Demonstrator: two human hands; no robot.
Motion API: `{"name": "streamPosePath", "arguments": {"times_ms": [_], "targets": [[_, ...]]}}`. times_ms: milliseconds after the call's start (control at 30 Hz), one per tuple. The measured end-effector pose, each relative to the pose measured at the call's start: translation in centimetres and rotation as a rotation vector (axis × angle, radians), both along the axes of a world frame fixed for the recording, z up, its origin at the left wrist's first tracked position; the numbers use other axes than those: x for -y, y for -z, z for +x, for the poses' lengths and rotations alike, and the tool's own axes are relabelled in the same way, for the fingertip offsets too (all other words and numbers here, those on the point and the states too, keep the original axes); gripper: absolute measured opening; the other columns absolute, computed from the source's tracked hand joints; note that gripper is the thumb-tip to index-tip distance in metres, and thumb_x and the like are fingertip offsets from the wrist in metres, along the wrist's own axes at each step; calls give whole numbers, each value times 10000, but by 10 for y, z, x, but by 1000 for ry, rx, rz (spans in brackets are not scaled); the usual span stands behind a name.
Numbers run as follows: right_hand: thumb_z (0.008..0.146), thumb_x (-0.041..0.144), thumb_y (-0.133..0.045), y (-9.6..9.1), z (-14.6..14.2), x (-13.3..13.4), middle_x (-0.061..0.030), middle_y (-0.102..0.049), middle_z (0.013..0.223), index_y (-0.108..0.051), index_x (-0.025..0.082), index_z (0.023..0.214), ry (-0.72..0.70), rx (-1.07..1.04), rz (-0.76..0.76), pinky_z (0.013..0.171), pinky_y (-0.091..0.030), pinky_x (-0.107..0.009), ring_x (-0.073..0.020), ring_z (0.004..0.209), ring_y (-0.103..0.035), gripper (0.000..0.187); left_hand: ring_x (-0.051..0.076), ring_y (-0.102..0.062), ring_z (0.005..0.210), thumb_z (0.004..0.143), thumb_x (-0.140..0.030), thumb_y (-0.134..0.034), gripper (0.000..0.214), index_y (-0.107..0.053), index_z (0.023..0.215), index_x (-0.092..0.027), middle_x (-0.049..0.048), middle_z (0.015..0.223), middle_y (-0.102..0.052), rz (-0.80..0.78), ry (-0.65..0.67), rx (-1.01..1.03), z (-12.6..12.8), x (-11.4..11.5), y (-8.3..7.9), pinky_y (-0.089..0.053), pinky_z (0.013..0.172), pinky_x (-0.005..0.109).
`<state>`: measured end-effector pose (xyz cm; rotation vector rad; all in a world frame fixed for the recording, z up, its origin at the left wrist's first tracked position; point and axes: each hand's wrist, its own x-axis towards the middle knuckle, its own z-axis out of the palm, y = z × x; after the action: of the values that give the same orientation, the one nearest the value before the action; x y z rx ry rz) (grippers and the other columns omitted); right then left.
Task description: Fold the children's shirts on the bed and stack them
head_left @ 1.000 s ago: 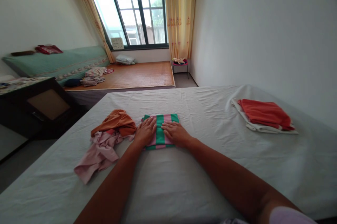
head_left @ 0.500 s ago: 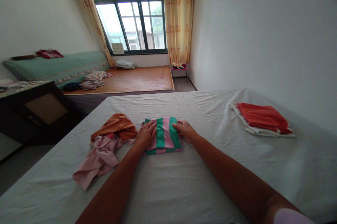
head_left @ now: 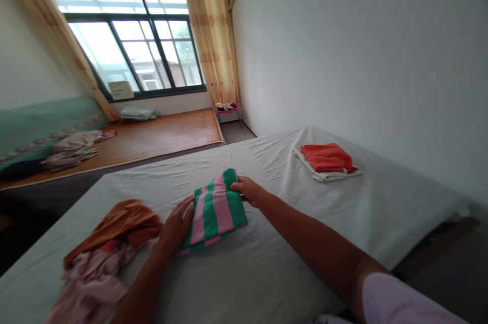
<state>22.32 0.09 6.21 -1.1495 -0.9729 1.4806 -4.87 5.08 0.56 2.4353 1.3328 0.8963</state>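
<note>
A folded green-and-pink striped garment lies on the pale sheet in front of me, its right side slightly raised. At its right edge, my right hand pinches the cloth between thumb and fingers. Against the left edge rests my left hand, its fingers stretched out and touching the fabric; how far they reach under it cannot be seen. Left of that hand, a crumpled orange-brown garment lies over a crumpled pink garment.
A folded red garment lies on a white folded cloth at the right of the sheet-covered bed. Beyond stands another bed with loose clothes. A small stool stands by the curtain and wall.
My view has swung right. My left hand has slid off the top of the striped garment to its left edge. The garment has turned and lifted slightly on the right, still in my right hand.
</note>
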Motion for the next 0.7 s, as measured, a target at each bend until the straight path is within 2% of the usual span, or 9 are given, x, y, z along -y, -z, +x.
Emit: {"name": "streamPosePath", "arguments": {"times_ms": [100, 200, 300, 367, 467, 533, 600, 633, 700], "targets": [[686, 210, -598, -9, 40, 17, 50, -579, 587, -613, 188, 871, 141, -71, 4, 514, -445, -219, -105, 514, -524, 187, 233, -563, 1215, 898, -490, -375, 498, -605, 1225, -193, 73, 1286, -622, 15, 8, 6, -3, -12, 9, -422, 1072, 411], [689, 287, -680, 7, 70, 41, 41, -645, 682, -583, 218, 960, 260, -145, -3, 604, -515, -293, -147, 603, -604, 296, 235, -582, 1196, 877, -491, -401, 464, -635, 1172, -219, 50, 1252, -649, 16, 30, -32, -4, -22, 20, -443, 1057, 404], [566, 297, -811, 30, 81, 53, 15, -686, 753, -609, 194, 961, 201, -125, 1, 705, -536, -341, -184, 717, -655, 455, 234, -599, 1172, 863, -479, -415, 439, -653, 1137, -232, 39, 1222, -667, 37, 42, -71, -4, -27, 26, -457, 1045, 407], [518, 282, -836, 30, 85, 49, -2, -692, 733, -640, 165, 908, 182, -127, 12, 724, -537, -352, -198, 723, -661, 452, 233, -618, 1145, 861, -472, -417, 429, -663, 1118, -234, 38, 1198, -680, 56, 48, -97, -4, -27, 28, -476, 1025, 408], [547, 286, -813, -1, 104, 30, -6, -695, 725, -651, 162, 905, 316, -192, 169, 716, -542, -344, -185, 689, -654, 412, 231, -636, 1112, 854, -465, -431, 403, -679, 1079, -240, 34, 1171, -694, 93, 60, -128, -4, -25, 27, -499, 998, 401], [587, 294, -789, -31, 133, 16, -7, -698, 746, -642, 169, 930, 471, -216, 352, 734, -547, -343, -179, 705, -652, 394, 227, -638, 1110, 854, -459, -436, 391, -682, 1068, -242, 35, 1173, -693, 119, 70, -145, -4, -23, 26, -500, 995, 398], [647, 321, -744, -54, 175, 8, -2, -698, 769, -625, 187, 959, 666, -208, 508, 744, -551, -343, -173, 729, -646, 360, 226, -637, 1110, 855, -453, -441, 385, -682, 1065, -240, 39, 1174, -692, 144, 82, -165, -3, -21, 25, -499, 996, 400], [678, 328, -714, -59, 198, 7, 2, -697, 780, -615, 198, 978, 772, -207, 562, 749, -551, -340, -169, 743, -645, 341, 226, -638, 1108, 855, -449, -443, 380, -682, 1063, -241, 40, 1172, -693, 157, 85, -174, -3, -20, 25, -500, 995, 401], [727, 312, -654, -54, 243, 14, 10, -693, 821, -593, 225, 1020, 952, -188, 582, 762, -551, -338, -160, 776, -646, 312, 224, -638, 1106, 858, -443, -447, 369, -679, 1066, -245, 37, 1173, -692, 180, 94, -187, -2, -20, 25, -504, 991, 398]]}}
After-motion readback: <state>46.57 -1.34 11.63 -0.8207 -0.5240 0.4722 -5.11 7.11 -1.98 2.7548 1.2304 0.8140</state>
